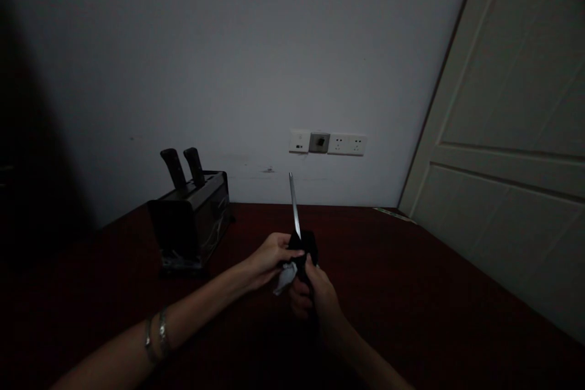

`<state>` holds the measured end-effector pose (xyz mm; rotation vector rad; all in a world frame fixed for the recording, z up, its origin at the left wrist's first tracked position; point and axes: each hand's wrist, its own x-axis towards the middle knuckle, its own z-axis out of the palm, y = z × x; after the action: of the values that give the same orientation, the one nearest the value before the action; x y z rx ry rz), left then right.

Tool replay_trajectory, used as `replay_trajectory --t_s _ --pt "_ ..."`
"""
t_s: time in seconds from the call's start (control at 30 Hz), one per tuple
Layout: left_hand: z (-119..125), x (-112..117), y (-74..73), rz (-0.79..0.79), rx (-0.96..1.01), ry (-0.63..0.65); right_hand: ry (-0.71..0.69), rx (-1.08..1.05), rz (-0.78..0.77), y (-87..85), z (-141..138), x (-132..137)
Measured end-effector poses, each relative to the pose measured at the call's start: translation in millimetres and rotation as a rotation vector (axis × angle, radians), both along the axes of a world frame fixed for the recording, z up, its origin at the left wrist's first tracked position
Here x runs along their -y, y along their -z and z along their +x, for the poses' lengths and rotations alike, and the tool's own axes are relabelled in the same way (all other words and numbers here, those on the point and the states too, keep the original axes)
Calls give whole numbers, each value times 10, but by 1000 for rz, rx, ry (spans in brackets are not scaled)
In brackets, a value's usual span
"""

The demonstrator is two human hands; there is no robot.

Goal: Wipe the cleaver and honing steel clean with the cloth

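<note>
A long, narrow metal shaft (295, 204) with a dark base points up and away from me; whether it is a knife seen edge-on or a rod I cannot tell. My right hand (322, 289) is closed around its dark lower end, thumb on top. My left hand (272, 256) pinches the black part (309, 244) at the shaft's base, fingers closed. Below the left fingers hangs a crumpled white tissue or cloth (286, 277). Poor light hides the outline of the black part between my hands.
A dark knife block (187, 225) with two black-handled knives upright in it stands to the left on the dark red table (388, 262). Wall sockets (347, 144) sit on the wall behind. A pale panelled door (507, 134) borders the right side. A flat strip (393, 214) lies at the far right edge.
</note>
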<state>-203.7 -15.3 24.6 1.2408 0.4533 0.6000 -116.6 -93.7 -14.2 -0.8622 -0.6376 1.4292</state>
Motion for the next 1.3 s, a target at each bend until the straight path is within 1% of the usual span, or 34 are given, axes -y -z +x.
replay_trajectory --t_s 0.13,0.3,0.43,0.63,0.77,0.87,1.07,1.2,1.3 --pt "57 14 -3 68 31 -69 25 7 -11 11 -8 0" --pt "130 -101 -44 119 73 -125 63 4 4 16 -22 3" --pt "169 -253 -151 107 113 -168 57 -4 -3 53 -67 17" --pt "208 -563 -366 64 138 -256 35 -31 -24 150 -170 72" --pt "244 -738 -481 58 162 -310 25 -29 -31 160 -202 99" --pt "290 -818 -536 63 185 -364 29 -10 -56 139 -206 108" --pt "374 -907 -627 64 238 -496 28 15 -112 105 -227 132" --pt "343 -1044 -719 35 296 -596 28 39 -119 127 -255 159" --pt "270 -1159 -724 3 310 -636 26 59 -85 147 -247 150"
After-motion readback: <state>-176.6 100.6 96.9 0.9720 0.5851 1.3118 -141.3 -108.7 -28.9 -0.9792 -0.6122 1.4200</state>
